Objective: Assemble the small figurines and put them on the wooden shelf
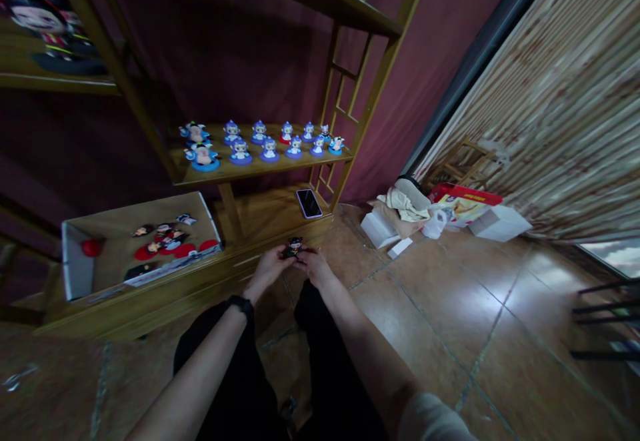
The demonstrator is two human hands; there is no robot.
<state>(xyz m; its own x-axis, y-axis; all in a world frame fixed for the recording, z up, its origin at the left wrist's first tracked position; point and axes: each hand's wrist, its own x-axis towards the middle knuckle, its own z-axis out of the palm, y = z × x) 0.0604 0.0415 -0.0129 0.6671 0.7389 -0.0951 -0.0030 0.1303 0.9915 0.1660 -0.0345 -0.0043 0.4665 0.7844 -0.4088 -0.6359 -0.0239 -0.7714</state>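
Between my two hands is a small dark figurine (295, 246) with black hair, a pale face and a dark base, held upright just in front of the low cabinet. My left hand (273, 264) grips its base from the left, fingers closed. From the right, the fingers of my right hand (314, 264) close on the same base. Left of my hands, an open cardboard box (105, 227) holds several loose figurines (165, 231) with red and black parts and a red ball-like piece (91, 247). Above, two rows of purple and blue figurines (269, 149) stand on a wooden shelf (230, 174).
A phone (309, 203) lies on the lower shelf, right of centre. Larger figurines (50, 27) stand on the upper left shelf. White boxes (380, 227), a plastic bag (436, 223) and a red carton (465, 201) sit on the tiled floor by the curtain (560, 94).
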